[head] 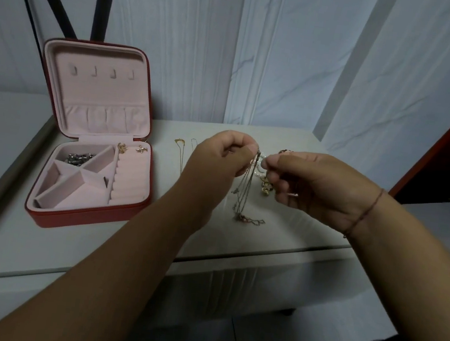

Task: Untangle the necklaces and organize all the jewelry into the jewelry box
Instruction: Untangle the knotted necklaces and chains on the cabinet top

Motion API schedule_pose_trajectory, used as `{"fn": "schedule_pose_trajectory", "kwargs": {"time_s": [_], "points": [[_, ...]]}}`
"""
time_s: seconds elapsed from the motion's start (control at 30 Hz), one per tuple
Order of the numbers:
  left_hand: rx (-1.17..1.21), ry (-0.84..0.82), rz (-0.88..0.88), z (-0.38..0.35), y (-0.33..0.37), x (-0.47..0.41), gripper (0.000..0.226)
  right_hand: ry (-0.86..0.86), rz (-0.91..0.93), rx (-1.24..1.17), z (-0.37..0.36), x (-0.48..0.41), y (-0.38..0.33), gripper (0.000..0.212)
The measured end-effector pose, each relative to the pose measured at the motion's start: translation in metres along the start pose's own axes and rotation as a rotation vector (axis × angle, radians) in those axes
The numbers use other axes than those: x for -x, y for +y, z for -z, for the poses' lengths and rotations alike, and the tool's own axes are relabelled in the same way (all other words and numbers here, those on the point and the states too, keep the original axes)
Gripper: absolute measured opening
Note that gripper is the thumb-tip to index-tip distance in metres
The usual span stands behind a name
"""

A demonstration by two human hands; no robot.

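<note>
Thin tangled necklaces (245,190) hang pinched between the left hand (221,155) and right hand (322,186), their lower ends resting below. Well left of the left hand, the red, pink-lined jewelry box (83,217) lies open, holding a silver chain (79,158) and possibly gold earrings (121,147). A gold chain (181,154) lies just left of that hand.

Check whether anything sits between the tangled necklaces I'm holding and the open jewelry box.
A gold chain and a paler chain lie flat on the table between the tangled necklaces and the jewelry box; nothing taller does.
</note>
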State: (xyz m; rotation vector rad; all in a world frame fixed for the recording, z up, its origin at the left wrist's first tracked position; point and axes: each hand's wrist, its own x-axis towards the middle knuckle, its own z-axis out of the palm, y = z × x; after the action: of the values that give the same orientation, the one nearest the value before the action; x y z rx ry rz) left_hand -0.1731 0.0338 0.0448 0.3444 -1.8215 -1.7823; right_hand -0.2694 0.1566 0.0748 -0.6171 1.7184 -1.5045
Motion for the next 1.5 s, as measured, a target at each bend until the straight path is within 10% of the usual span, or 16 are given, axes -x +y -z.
{"fn": "schedule_pose_trajectory", "kwargs": {"time_s": [0.57, 1.27, 1.5], "points": [[-0.219, -0.023, -0.209, -0.005, -0.004, 0.002, 0.015, 0.017, -0.174, -0.267, 0.0, -0.003, 0.0, 0.017], [-0.984, 0.051, -0.745, -0.008, -0.021, -0.009, 0.026, 0.314, 0.191, 0.454, -0.012, -0.009, 0.011, 0.02], [-0.696, 0.017, -0.516, -0.004, -0.024, -0.006, 0.011, 0.26, 0.157, 0.41, -0.007, -0.009, 0.013, 0.023]]}}
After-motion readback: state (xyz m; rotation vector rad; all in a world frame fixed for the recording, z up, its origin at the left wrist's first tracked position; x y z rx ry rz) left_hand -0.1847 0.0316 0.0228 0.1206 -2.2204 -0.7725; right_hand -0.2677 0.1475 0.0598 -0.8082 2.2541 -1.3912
